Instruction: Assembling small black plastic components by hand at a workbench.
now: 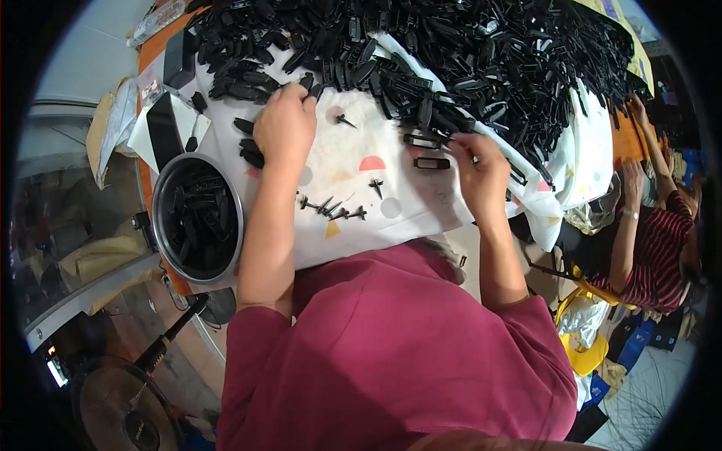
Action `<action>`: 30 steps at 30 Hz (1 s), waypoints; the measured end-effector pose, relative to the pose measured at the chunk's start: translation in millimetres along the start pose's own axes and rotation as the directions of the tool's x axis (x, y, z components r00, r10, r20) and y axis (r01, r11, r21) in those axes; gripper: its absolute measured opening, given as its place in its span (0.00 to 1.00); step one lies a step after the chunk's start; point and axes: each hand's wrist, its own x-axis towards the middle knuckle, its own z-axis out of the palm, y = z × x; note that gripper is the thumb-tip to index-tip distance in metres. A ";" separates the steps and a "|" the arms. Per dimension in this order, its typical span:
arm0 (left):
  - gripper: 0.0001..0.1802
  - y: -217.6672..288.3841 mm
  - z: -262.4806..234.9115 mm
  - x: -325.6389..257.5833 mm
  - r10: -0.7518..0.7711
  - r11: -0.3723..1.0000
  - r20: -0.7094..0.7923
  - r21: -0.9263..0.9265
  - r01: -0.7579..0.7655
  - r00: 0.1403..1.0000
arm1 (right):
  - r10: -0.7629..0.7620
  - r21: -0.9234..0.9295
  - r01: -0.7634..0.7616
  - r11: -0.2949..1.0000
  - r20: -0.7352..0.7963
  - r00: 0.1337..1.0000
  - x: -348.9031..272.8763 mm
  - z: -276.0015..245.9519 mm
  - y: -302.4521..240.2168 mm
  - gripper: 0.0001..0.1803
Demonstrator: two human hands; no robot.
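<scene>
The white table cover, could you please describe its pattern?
The white table cover shows red semicircles, grey circles and yellow triangles (head view).

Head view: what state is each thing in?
Left hand: curled at the heap; grip hidden
Right hand: near framed parts; contact unclear
Heap: loosely piled
Framed parts: lying on sheet
Pins: scattered on sheet
Pot: uncovered, holding black parts
Fan: running or not, unclear

Surface [626,143], with cloth [417,218] over it. Far side: heap of parts [338,30]. Near left corner: bowl [199,276], parts inside. Near edge, middle: row of pins [325,205]; one pin [376,187] behind, another farther back, between left hand [286,124] and right hand [481,169]. Just left of right hand: two loose parts [432,162].
</scene>
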 end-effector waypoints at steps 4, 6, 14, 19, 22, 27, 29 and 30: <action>0.09 6.7 -5.1 -3.7 -0.022 0.991 0.123 0.131 0.006 0.992 | -0.355 -0.329 0.443 0.834 0.295 0.887 -9.1 7.3 1.6 0.15; 0.10 6.8 -3.2 -11.1 0.040 0.993 0.218 0.099 -0.063 0.975 | -0.284 -0.434 0.442 0.785 0.382 0.879 -12.9 10.8 2.7 0.15; 0.14 21.0 -37.4 -42.7 0.452 0.674 0.075 -0.682 -0.286 0.889 | -0.366 0.319 0.271 0.908 0.292 0.883 -4.8 0.1 -47.4 0.11; 0.18 34.2 -60.3 -53.6 0.303 0.118 0.284 -0.958 0.259 0.910 | -0.288 0.525 0.034 0.851 0.411 0.865 -11.8 7.5 -72.8 0.16; 0.18 27.7 -54.2 -60.4 0.347 -0.091 0.287 -0.937 0.336 0.893 | -0.294 0.790 -0.119 0.602 0.358 0.886 -14.7 18.1 -66.4 0.13; 0.18 21.5 -50.1 -50.2 0.427 0.615 -0.126 -0.685 -0.390 0.895 | -0.138 0.843 -0.268 0.467 0.368 0.919 -19.5 12.4 -62.9 0.07; 0.17 24.8 -63.6 -47.2 0.440 0.665 -0.008 -0.669 -0.332 0.898 | -0.155 0.833 -0.275 0.481 0.389 0.908 -17.2 8.1 -65.6 0.09; 0.17 27.7 -66.5 -49.1 0.439 0.666 -0.005 -0.669 -0.329 0.899 | -0.161 0.827 -0.292 0.480 0.411 0.897 -15.7 9.7 -67.4 0.09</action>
